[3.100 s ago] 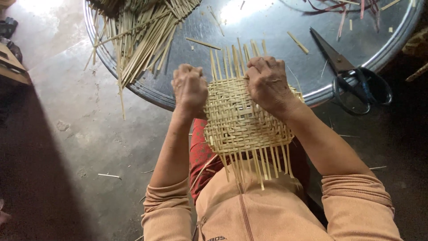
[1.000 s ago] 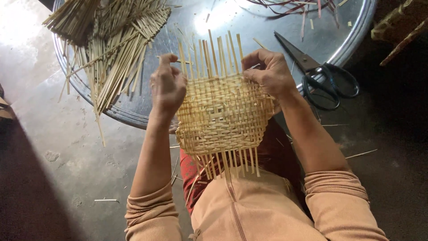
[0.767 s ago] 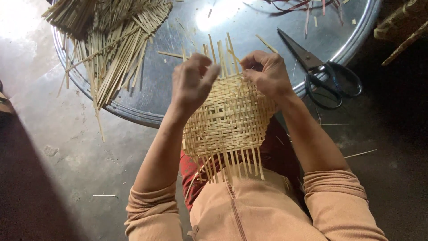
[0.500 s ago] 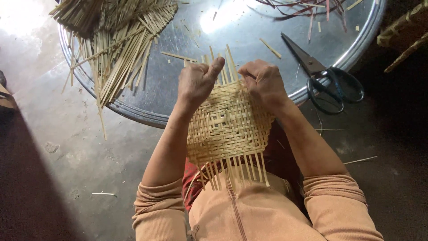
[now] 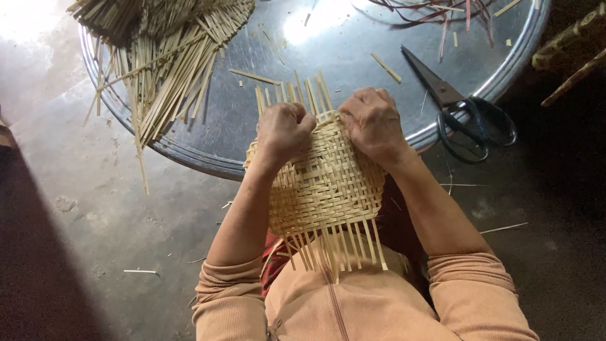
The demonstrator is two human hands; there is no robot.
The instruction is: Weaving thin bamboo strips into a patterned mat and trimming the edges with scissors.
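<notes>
A home craft spot for bamboo weaving is showing here: split bamboo strips [image 5: 164,69] are lying heaped on a round metal tray [image 5: 353,57] beside black scissors [image 5: 464,113], everything sitting low on a rough concrete floor [image 5: 95,215]

Single head-worn view, looking steeply down, close over lap and floor

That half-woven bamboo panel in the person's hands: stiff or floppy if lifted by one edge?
The woven panel probably flexes rather than flops: it bows over the lap yet holds its shape between the left hand and right hand. Likely light, being thin strips. Its loose strip ends stick out unwoven and may snag or bend.
</notes>
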